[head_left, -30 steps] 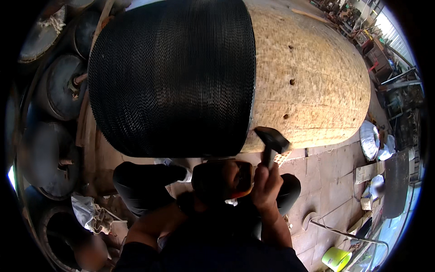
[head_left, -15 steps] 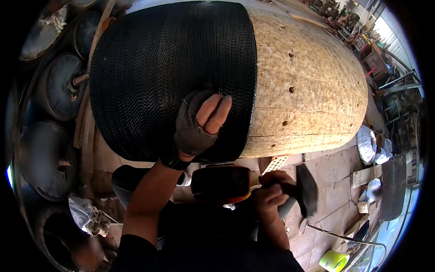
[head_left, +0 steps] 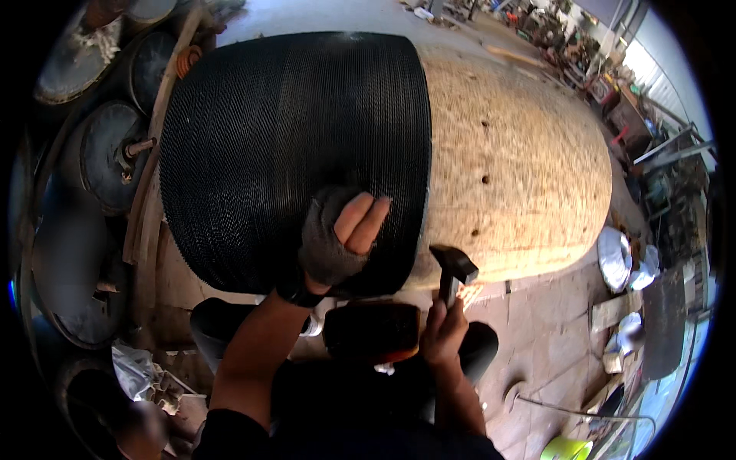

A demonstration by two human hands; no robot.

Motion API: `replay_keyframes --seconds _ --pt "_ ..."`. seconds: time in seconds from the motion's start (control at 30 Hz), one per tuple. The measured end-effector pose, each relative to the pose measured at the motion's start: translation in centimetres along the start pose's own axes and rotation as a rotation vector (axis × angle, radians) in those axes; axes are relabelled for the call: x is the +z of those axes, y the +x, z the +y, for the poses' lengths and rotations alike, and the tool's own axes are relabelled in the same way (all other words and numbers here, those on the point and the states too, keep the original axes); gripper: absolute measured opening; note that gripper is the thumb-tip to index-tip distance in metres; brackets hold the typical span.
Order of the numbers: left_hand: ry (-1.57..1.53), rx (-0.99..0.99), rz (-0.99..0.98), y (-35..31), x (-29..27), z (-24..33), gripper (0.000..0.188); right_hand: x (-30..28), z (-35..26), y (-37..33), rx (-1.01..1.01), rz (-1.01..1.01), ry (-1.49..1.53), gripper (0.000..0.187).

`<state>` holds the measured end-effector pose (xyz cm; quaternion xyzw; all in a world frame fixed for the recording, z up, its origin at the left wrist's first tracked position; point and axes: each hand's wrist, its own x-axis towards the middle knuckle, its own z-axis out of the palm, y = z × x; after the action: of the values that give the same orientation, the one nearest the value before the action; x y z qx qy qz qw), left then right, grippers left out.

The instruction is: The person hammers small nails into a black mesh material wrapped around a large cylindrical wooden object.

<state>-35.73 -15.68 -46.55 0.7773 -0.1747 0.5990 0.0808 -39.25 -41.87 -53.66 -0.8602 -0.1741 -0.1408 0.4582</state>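
Observation:
A large drum lies across the view. Its left part bears a black, finely ridged covering [head_left: 291,130], and its right part is a bare tan surface [head_left: 521,169] with small holes. My left hand [head_left: 337,234], in a dark glove that leaves some fingertips bare, presses against the black covering near its right edge. Its fingers are bent together; whatever they pinch is hidden. My right hand [head_left: 445,333] grips the handle of a hammer [head_left: 455,266], its dark head raised just in front of the drum's lower edge. Between my knees sits a dark open box [head_left: 372,333].
Several round dark drums [head_left: 111,157] stand along the left, beside a wooden beam [head_left: 146,207]. White bags [head_left: 616,257] lie on the tiled floor [head_left: 537,330] to the right. A thin metal rod [head_left: 575,410] and a yellow-green bucket [head_left: 566,449] are at lower right.
My right hand has lifted the hammer up and left, closer to the drum. My left hand stays on the black covering. The whole view has shifted, with the drum now lower in it.

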Motion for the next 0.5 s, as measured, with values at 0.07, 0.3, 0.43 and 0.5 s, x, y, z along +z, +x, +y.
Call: replay_keyframes --seconds 0.07,0.3,0.43,0.5 --pt "-0.013 -0.031 -0.051 -0.2 0.0 0.0 0.046 -0.6 -1.0 -0.8 0.014 0.086 0.205 0.021" --pt "0.082 -0.047 -0.081 0.6 -0.3 0.1 0.048 0.3 -0.3 0.3 0.124 -0.015 0.017 0.023" --pt "0.114 -0.038 -0.12 0.7 -0.1 0.4 0.05 -1.8 -1.4 -0.9 -0.157 0.09 0.197 0.032" --pt "0.121 -0.077 -0.159 1.1 -0.6 0.3 0.051 -1.4 -0.1 0.2 -0.392 0.135 0.047 0.021"
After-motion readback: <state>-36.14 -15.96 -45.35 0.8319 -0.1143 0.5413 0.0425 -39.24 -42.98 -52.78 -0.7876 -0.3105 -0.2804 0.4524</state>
